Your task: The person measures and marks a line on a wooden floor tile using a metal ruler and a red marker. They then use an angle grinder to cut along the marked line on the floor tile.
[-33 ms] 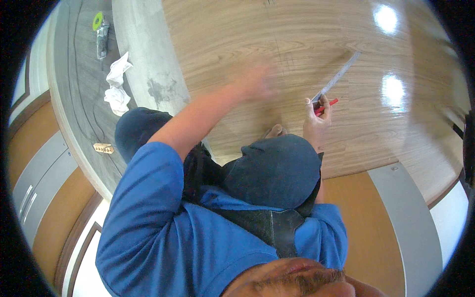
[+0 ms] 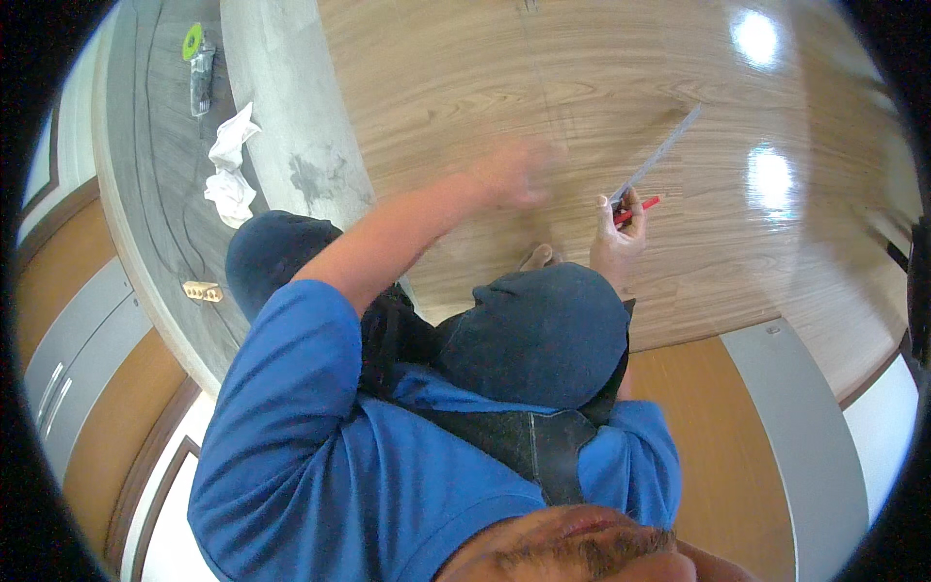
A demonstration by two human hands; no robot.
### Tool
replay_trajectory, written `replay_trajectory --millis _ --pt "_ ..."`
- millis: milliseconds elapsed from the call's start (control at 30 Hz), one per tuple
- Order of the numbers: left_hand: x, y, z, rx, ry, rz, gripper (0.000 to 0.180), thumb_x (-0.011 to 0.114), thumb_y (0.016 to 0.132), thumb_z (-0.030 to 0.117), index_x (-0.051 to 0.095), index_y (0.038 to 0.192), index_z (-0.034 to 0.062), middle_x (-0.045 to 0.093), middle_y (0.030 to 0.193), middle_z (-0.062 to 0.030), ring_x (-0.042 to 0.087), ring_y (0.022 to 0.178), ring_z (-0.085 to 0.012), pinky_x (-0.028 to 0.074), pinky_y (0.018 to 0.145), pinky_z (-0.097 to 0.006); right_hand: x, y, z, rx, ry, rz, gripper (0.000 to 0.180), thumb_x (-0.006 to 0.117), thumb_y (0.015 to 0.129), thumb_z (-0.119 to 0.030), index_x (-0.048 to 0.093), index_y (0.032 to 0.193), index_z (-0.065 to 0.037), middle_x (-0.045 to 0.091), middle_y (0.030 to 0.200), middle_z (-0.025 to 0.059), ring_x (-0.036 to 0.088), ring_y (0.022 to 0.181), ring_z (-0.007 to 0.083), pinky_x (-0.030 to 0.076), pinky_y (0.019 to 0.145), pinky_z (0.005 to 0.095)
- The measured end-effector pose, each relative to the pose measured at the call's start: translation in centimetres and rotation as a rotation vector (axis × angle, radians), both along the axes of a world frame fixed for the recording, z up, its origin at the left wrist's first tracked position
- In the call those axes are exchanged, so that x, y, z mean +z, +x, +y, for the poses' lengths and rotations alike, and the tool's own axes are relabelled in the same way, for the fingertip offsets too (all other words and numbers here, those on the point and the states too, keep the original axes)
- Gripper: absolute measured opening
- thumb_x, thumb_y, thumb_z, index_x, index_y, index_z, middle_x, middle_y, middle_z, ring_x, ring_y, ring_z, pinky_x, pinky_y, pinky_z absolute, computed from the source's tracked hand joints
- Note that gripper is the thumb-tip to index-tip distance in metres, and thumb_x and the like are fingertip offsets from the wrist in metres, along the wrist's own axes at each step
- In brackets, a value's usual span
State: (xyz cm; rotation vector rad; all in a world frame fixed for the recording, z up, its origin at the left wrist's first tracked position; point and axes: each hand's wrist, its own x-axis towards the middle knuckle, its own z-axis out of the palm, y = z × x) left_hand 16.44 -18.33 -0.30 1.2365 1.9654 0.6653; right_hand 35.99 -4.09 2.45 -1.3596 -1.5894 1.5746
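My right hand (image 2: 619, 235) grips a thin, straight metal ruler (image 2: 664, 147) and a slim red stick (image 2: 649, 203) over glossy wood-grain floor (image 2: 436, 78). My left hand (image 2: 514, 177) is blurred; I can't tell its spread.

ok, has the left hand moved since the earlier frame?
Yes, slightly: the left hand, motion-blurred, has shifted down the picture, from somewhat above the dark stain on the grey strip to about level with it.

The right hand (image 2: 616, 242) grips a long, straight silver blade (image 2: 662, 150) pointing ahead and a slim red stick (image 2: 650, 205). Crumpled white cloths (image 2: 231, 165) lie left of the blurred, bare left hand (image 2: 516, 175).
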Motion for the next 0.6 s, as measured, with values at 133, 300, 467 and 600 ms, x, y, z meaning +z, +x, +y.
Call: replay_trajectory --millis 133,300,467,600 --pt "3.6 4.8 1.7 -0.075 0.127 -0.233 0.08 0.08 0.087 0.03 0.044 0.157 0.0123 0.053 0.152 -0.0203 0.051 0.139 -0.0408 0.042 0.116 -0.049 0.7 -0.2 -2.3 -0.056 -0.211 0.247 0.065 0.085 0.086 -0.003 0.056 0.143 0.004 0.065 0.122 0.0075 0.062 0.103 0.0145 0.054 0.088 0.0291" --pt "5.5 5.8 2.2 0.014 0.076 -0.402 0.071 0.075 0.093 0.021 0.044 0.156 0.0115 0.06 0.143 -0.0227 0.057 0.132 -0.0417 0.048 0.111 -0.048 0.3 0.0 -3.6 0.044 -0.2 0.322 0.072 0.085 0.084 -0.002 0.052 0.148 0.004 0.065 0.13 0.0115 0.065 0.111 0.0197 0.053 0.097 0.0333" --pt "5.7 5.3 2.4 -0.021 0.06 -0.333 0.066 0.075 0.093 0.02 0.048 0.152 0.0101 0.064 0.135 -0.0206 0.06 0.126 -0.0421 0.051 0.105 -0.048 -0.3 0.6 -3.4 0.11 -0.123 0.454 0.074 0.087 0.086 -0.016 0.052 0.147 0.005 0.065 0.131 0.014 0.065 0.115 0.0215 0.051 0.101 0.0349" --pt "5.9 4.9 2.3 -0.081 0.061 -0.228 0.063 0.079 0.089 0.021 0.053 0.146 0.0084 0.066 0.123 -0.0176 0.063 0.118 -0.0411 0.053 0.098 -0.048 0.9 1.1 -3.4 0.21 -0.042 0.348 0.066 0.077 0.096 -0.028 0.052 0.147 0.006 0.066 0.131 0.0141 0.065 0.115 0.0234 0.051 0.102 0.0375"
